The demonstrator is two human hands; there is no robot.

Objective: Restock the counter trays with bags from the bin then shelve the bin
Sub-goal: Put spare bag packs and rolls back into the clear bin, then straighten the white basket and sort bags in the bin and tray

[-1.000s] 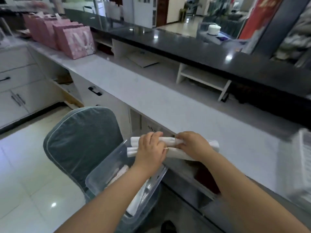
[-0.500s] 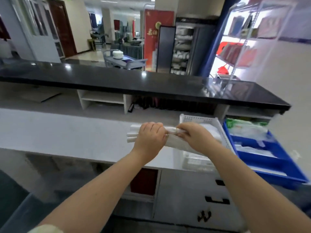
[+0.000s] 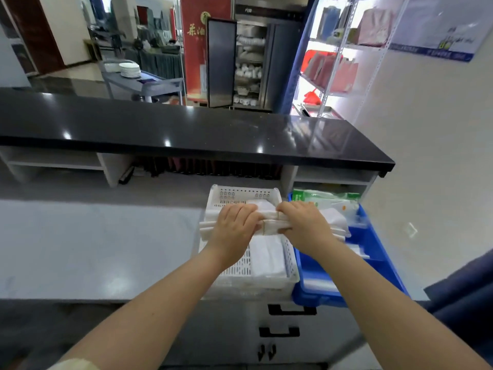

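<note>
Both of my hands hold a bundle of rolled white bags level above the white slotted tray on the grey counter. My left hand grips the bundle's left half and my right hand grips its right half. More flat white bags lie inside the white tray. Right beside it stands a blue tray holding green-printed packets and clear bags. The bin is out of view.
The grey counter stretches to the left. A black raised ledge runs behind it with open cubbies underneath. Drawers with black handles sit below the trays. A wire shelf with pink bags stands at the far right.
My view swung right from the chair and clear bin to the trays. Both hands carried the bag bundle rightward and now hold it over the white tray.
</note>
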